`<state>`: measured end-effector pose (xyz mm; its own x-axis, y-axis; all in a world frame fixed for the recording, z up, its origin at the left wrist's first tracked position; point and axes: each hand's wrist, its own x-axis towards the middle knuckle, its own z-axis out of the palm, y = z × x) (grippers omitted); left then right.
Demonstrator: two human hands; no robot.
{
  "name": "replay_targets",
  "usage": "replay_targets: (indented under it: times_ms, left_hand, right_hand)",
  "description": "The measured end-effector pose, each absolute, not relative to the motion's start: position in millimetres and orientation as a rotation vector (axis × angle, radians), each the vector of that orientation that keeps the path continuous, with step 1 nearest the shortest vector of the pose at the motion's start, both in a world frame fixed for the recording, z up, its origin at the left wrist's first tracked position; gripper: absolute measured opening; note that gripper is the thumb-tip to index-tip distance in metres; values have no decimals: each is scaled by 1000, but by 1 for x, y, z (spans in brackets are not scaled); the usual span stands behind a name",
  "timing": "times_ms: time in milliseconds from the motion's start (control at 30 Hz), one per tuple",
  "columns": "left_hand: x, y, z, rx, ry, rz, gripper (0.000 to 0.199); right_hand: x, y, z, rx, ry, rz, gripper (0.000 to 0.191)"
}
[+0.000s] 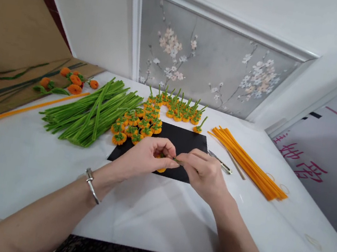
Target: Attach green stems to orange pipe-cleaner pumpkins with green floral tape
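Note:
Over the front of a black mat (185, 140), my left hand (152, 155) is closed around a small orange pipe-cleaner flower (161, 170), most of it hidden by the fingers. My right hand (204, 171) pinches a thin green stem piece at that flower, fingertips almost touching the left ones. Beyond my hands, rows of finished orange flowers with green tops (138, 127) stand on the mat's left edge and the table. A single such flower (198, 128) sits apart near the mat's back right corner.
Green pipe cleaners (89, 112) lie piled at left, orange ones (249, 164) bundled at right. A utility knife (220, 162) and a thin stick lie beside the mat. Orange flowers (75, 81) rest at far left on brown paper. A wall panel (201, 53) borders the white table (138, 220).

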<state>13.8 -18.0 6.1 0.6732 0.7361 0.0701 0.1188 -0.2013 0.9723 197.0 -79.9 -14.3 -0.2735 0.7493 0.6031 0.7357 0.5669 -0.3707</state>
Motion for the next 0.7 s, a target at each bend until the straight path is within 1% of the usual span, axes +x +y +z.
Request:
replay_targets:
  times_ms: [167,367,500,600,700]
  left_hand:
    - [13,-15,0,1887,792,649,16]
    - [14,-16,-2,1578,639,660,18]
    - [14,-15,-7,1471,638,704,20]
    - [13,-13,-7,1572,671,728,22]
    - [13,-13,-3,1696,750,742,19]
  right_hand:
    - [193,-78,-16,-1248,-2052,-72,24]
    - [188,-79,-12,-1216,-1902,35,14]
    - [186,-79,-12,-1236,-1839,131,20]
    - [185,-80,-12,-1249,-1821,141,22]
    - [186,-81,-12,-1269,-1817,161,25]
